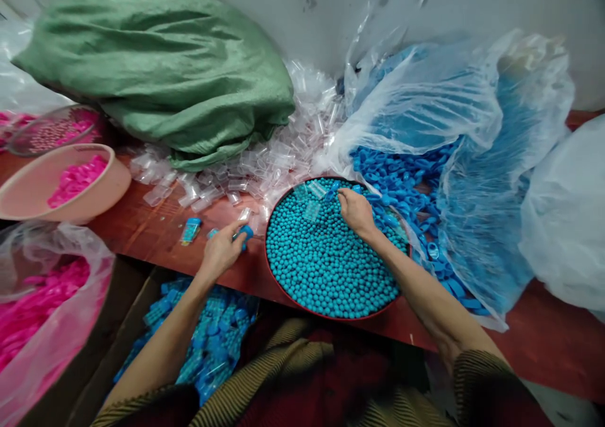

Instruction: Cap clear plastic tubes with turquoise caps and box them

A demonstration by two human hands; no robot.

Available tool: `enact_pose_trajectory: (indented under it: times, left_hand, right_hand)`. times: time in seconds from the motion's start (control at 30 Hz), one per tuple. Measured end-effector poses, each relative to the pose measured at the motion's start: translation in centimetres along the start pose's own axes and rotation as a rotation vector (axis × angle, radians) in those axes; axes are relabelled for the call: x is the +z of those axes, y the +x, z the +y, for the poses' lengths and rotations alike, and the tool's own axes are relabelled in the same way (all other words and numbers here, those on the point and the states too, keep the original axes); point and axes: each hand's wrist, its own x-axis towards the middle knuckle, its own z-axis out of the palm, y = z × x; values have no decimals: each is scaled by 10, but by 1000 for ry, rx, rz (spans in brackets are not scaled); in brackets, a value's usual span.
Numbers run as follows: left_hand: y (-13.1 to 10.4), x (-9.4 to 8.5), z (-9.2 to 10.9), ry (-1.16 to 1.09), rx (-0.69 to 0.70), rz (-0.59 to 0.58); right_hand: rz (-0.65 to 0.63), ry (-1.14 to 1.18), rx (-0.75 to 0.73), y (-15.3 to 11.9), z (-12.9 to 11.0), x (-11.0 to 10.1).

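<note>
My left hand (224, 248) is closed round a small container with a blue cap (244, 233), over the red table left of a round tray. The red-rimmed tray (270, 264) is full of small teal beads (326, 263). Above its far side my right hand (354, 209) pinches a blue cap (333, 193). Clear empty containers (312, 210) lie on the beads just left of that hand. A filled container with a blue cap (191, 230) lies on the table to the left.
Clear containers (265, 169) are heaped behind, beside a green sack (179, 68). Blue caps (411, 175) spill from a plastic bag (425, 99) at right. A bowl (108, 187) of pink pieces stands left. Below are filled containers (212, 345) and a bag of pink pieces (42, 301).
</note>
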Motion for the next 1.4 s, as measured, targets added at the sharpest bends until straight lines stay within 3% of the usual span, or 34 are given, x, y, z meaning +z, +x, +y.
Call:
enact_pose_trajectory:
  times: [0.07,0.13,0.3,0.43,0.57,0.67,0.8,0.9,1.07,1.17,1.3,1.4]
  left_hand:
    - [-1,-1,5,211,5,121]
    - [0,6,25,262,58,178]
    - [16,45,93,211,210,-10]
    - [36,77,127,287,274,-134]
    - [53,89,139,237,272,-221]
    - [58,84,136,206,338,-410]
    - [49,69,126,260,405,-583]
    - [36,69,131,260,379,-692]
    - [34,96,162,121,256,-707]
    - [40,109,169,10,203,-766]
    - [42,106,164,-162,131,-839]
    - [39,102,157,-351,78,-869]
  right_hand:
    - [0,-109,-31,16,-2,-1]
    - [-53,-227,-110,26,-5,0]
    - [-186,-481,-230,26,-10,1]
    - [-170,-565,-303,11,-7,-1]
    - [-234,-557,-275,-9,1,-7]
    - [-241,-548,-183,-27,9,-15]
    - [-262,-541,-104,-52,15,-21]
    - [-301,-494,-49,-60,12,-16]
    - [-316,-130,79,-47,7,2]
    - [-337,118,146,-37,14,5]
    - [-422,764,365,-38,31,-2]
    - [-443,1071,412,-44,37,-9]
